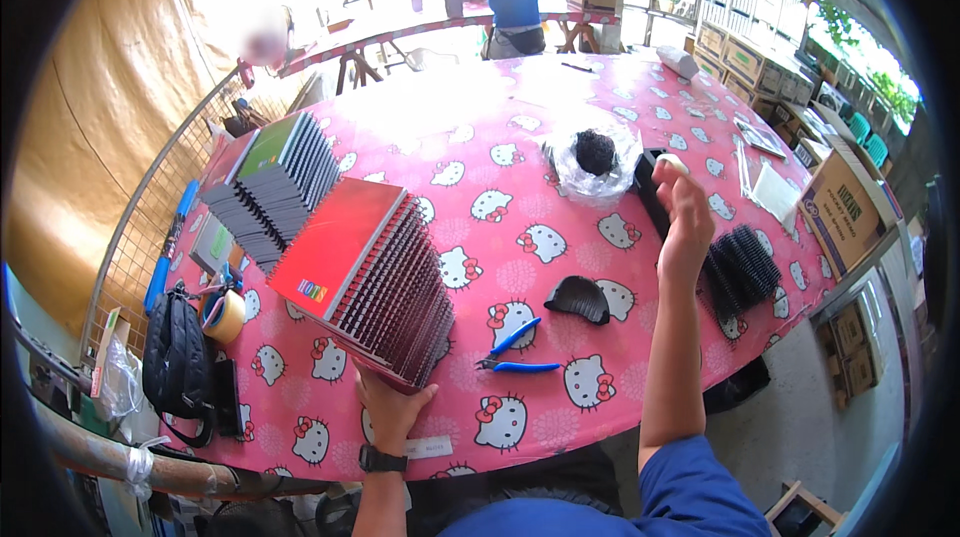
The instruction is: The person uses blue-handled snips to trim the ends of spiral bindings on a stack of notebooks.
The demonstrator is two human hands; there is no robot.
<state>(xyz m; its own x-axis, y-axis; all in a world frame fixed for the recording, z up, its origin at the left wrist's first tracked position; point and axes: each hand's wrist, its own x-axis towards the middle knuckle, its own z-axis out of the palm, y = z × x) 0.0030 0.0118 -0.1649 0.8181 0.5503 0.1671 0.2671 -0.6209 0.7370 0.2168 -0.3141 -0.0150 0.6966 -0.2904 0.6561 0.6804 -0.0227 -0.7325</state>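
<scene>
My left hand [388, 405], with a dark watch on its wrist, grips the near lower end of a tall stack of red spiral notebooks [340, 247]; its thumb lies along the side and some fingers are hidden. My right hand [686, 222] is raised at the right, fingers stretched and apart, with nothing visible in it. Just beyond it lies a long black object [650, 199] with a pale round part, partly covered by the hand. Blue-handled cutters [525, 367] and a curved black piece [578, 299] lie between my arms. A bundle of black spiral coils [742, 273] sits right of my forearm.
Another notebook stack [285, 177] stands at left, near a black bag [178, 362] and a tape roll [224, 317]. Clear plastic [590, 182] surrounds a black coil bundle. A cardboard box [845, 207] stands at the right edge. A person in blue [512, 2] sits at the far table.
</scene>
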